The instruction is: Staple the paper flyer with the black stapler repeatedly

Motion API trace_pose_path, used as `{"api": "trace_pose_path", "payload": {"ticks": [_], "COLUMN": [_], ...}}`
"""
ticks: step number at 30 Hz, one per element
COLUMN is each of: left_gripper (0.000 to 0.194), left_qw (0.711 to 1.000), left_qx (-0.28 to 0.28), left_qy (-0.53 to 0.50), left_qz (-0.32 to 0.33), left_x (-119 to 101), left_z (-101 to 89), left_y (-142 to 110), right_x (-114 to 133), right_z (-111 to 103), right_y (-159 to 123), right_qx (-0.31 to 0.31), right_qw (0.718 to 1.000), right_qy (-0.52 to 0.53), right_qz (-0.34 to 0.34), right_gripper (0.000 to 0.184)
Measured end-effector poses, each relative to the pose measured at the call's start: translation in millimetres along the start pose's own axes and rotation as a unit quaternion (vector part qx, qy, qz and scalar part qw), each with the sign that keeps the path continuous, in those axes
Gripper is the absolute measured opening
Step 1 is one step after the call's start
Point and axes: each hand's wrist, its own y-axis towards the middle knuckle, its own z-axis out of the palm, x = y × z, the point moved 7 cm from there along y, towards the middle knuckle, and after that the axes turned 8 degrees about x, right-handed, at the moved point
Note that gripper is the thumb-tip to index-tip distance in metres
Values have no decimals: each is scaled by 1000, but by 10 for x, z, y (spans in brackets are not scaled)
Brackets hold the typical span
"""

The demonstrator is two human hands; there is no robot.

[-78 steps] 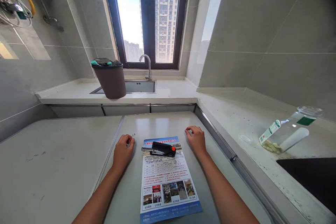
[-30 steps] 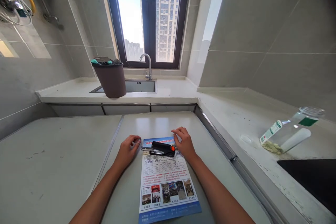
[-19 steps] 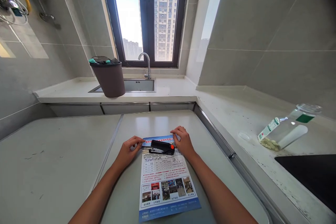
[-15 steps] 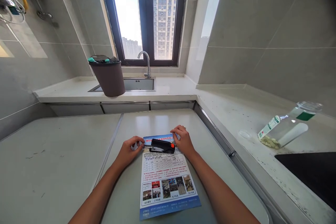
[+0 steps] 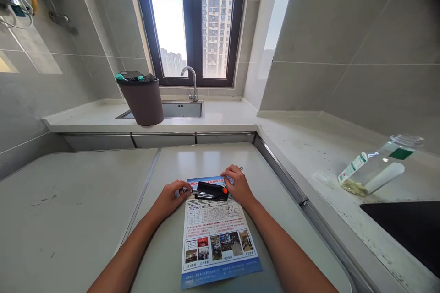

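A black stapler (image 5: 212, 191) with an orange end lies crosswise over the upper part of a printed flyer (image 5: 220, 217). My left hand (image 5: 176, 193) is closed, its fingertips pinching a thin metal piece that sticks out of the stapler's left end. At the orange end, my right hand (image 5: 238, 184) is closed with bent fingers against the stapler, beside the flyer's top right corner. The undersides of its fingers are hidden. A tiny greenish scrap (image 5: 241, 168) shows just beyond the right fingers.
The flyer lies on a pale table (image 5: 85, 210). Behind it, a brown bin (image 5: 142, 103) stands at a sink (image 5: 184, 110) with a tap (image 5: 194, 84). On the right counter, a clear jar (image 5: 378, 165) leans beside a black panel (image 5: 405, 229). A round clear lid (image 5: 321, 176) lies nearby.
My left hand has moved slightly right, closer to the stapler, and less of the metal piece shows. My right hand stays at the orange end with only a small shift.
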Motion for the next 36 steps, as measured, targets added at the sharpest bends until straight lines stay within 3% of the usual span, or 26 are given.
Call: {"api": "trace_pose_path", "payload": {"ticks": [9, 14, 17, 22, 27, 30, 36], "left_gripper": [16, 15, 16, 17, 21, 26, 33], "left_qw": [1000, 1000, 1000, 999, 986, 978, 987], "left_qx": [-15, -22, -17, -7, 12, 29, 45], "left_qy": [13, 16, 8, -36, -165, -204, -151], "left_qz": [10, -3, -20, -17, -19, -23, 10], "left_x": [38, 75, 92, 19, -38, -69, -188], "left_z": [3, -10, -12, -31, -39, 19, 174], "left_y": [-5, -9, -12, -18, -33, -29, -27], "right_x": [154, 413, 432, 302, 290, 390, 764], "right_z": [-23, 202, 359, 305, 154, 189, 387], "right_y": [10, -26, -60, -71, -63, -62, -105], "right_qx": [22, 132, 173, 134, 116, 130, 155], "right_qw": [999, 989, 984, 989, 982, 975, 962], "right_qy": [37, 37, 13, 57, 147, 169, 182], "right_qz": [-15, -48, -52, -26, -31, -54, -134], "right_gripper": [21, 35, 43, 37, 36, 37, 33]}}
